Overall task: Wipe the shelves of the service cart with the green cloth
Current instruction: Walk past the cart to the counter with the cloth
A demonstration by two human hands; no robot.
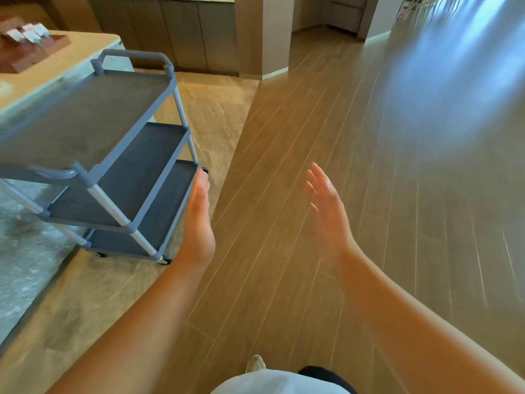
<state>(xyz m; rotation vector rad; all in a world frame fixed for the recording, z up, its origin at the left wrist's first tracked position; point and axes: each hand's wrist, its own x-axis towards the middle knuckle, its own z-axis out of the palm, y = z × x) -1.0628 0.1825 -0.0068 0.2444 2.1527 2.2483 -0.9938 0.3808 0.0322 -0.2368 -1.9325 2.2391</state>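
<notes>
Standing on the floor (312, 143) against the table (71, 49) edge, the service cart (93, 118) lies to the left of both hands, its long axis running away from the person, roughly parallel to that edge. Its top shelf (85, 109), middle shelf (147, 160) and bottom shelf (173, 200) all look bare, and one long side faces the person.

The left hand (199, 220) is released, fingers straight and together, seen edge-on. Its fingertips line up with the bottom shelf's near corner from this viewpoint, though I cannot tell whether they touch it. The right hand (326, 211) is also released, fingers spread and grasping nothing, well apart from the cart over the planks.

The green cloth is not in view, neither in the hands nor on any shelf, so wiping probably cannot begin until it is found. The left hand is clearly nearer the cart, and any reach to the shelves would go leftward and forward across the open long side.
</notes>
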